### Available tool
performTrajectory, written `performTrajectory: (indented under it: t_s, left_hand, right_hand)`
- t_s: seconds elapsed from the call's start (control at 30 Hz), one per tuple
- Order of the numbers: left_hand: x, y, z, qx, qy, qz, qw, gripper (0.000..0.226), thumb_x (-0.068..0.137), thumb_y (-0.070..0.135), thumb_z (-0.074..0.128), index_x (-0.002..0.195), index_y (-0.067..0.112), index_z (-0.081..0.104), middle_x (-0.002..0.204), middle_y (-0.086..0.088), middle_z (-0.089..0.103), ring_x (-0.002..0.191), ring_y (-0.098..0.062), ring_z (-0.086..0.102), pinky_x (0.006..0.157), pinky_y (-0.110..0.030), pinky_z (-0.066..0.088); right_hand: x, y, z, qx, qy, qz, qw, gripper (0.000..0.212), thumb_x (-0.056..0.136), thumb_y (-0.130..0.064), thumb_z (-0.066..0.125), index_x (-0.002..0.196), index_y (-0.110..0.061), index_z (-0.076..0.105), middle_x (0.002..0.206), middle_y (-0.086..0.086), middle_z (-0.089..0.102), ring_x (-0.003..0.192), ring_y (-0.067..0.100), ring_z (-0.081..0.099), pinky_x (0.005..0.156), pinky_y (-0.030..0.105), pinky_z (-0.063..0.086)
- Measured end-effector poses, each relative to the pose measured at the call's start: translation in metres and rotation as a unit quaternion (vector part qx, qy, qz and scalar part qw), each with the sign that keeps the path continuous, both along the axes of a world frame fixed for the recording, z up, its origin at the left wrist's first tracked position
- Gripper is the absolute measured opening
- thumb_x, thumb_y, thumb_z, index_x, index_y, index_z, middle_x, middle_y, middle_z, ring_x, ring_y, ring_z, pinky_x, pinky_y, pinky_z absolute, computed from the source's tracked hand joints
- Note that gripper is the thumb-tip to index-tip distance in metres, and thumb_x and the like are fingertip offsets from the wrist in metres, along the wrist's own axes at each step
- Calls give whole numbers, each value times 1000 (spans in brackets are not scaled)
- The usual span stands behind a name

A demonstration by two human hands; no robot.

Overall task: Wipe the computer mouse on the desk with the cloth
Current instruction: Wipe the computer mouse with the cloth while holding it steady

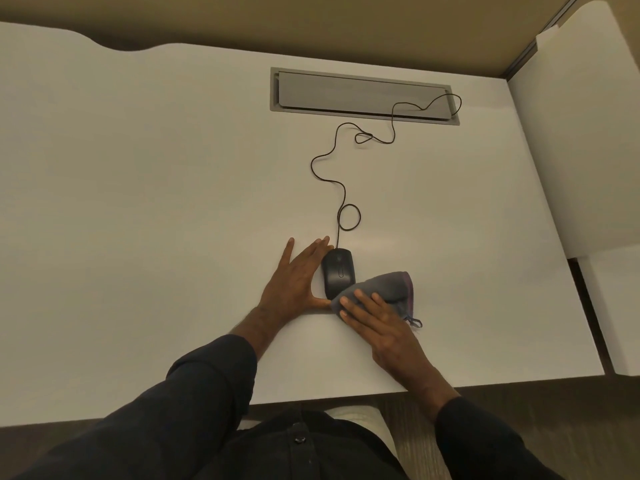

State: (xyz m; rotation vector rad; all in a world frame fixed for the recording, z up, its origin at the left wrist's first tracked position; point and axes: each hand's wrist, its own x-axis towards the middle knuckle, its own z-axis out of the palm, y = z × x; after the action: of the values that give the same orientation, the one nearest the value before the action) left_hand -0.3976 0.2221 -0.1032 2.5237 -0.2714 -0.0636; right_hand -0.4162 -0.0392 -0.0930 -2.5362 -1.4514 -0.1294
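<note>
Dark sleeves (194, 393) reach over the near edge of the white counter (138, 202). The right hand (384, 327) presses straight fingers (360, 299) flat on the grey cloth (388, 289), which touches the black mouse (338, 271) at its near right side. The left hand (294, 278) lies open against the mouse's left side, thumb at its rear. The cable (341, 188) trails to the grey hatch (360, 95) by the far edge

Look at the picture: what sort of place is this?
Probably an office workstation: a white desk with a built-in cable hatch, a wired mouse, and a partition panel alongside.
</note>
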Motion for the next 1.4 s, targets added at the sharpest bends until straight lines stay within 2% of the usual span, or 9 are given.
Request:
performTrajectory:
  t_s: [0.17,0.3,0.53,0.67,0.8,0.97,1.1,1.27,1.4]
  left_hand:
    - [1,1,1,22,20,-4,1000,130,63,87,59,160,13,17,167,1,21,155,-11,17,126,-55,5]
    - [1,1,2,10,25,-2,1000,132,61,87,62,161,14,15,168,2,21,155,-10,17,126,-54,4]
    - [-1,-1,3,-27,-9,9,1000,116,69,81,64,156,12,30,165,-1,29,152,-12,27,127,-53,5]
    - [-1,-1,-1,-34,-5,6,999,120,68,85,61,157,14,25,166,-4,27,151,-13,29,126,-54,5]
    - [1,-1,-4,-17,24,9,1000,131,62,92,58,160,13,18,168,-1,16,153,-11,22,127,-51,1]
    - [1,-2,-4,-29,32,14,999,129,63,95,53,161,21,12,170,2,10,154,-7,12,127,-51,3]
    - [2,-2,-4,-11,46,14,999,133,62,96,52,161,17,10,170,2,9,154,-8,15,127,-51,3]
    - [2,0,-5,-10,40,10,999,134,62,91,60,161,17,8,170,1,9,154,-9,18,128,-49,-1]
    - [1,0,-4,-22,36,12,999,135,60,93,56,161,17,8,169,1,9,154,-11,19,128,-48,-2]
  right_hand:
    - [0,-23,1,-24,14,-30,999,81,80,15,64,150,-14,36,159,4,32,149,26,24,123,43,17]
    - [5,-20,11,25,17,-104,994,80,82,20,55,151,-14,34,159,5,32,148,29,27,123,44,18]
    - [9,22,14,24,4,-34,999,56,92,7,47,144,-13,44,153,6,41,147,28,30,121,46,24]
    - [15,38,20,11,-5,-58,998,51,93,5,41,141,-11,50,150,8,45,144,30,35,116,51,32]
    - [20,60,30,26,9,-101,995,45,106,-15,23,135,-9,58,145,9,52,139,29,42,114,47,35]
    - [37,80,39,11,30,-144,989,50,84,-24,68,129,-3,62,137,15,59,131,34,52,108,53,43]
    - [53,98,51,2,42,-164,986,45,87,-28,45,117,-4,69,122,14,68,120,35,61,104,51,45]
    - [74,102,59,17,39,-145,988,35,88,-20,43,102,-11,74,106,9,73,106,32,66,100,49,48]
    - [86,96,52,49,54,-141,987,28,80,-1,60,102,-11,75,106,9,73,108,33,65,103,50,46]
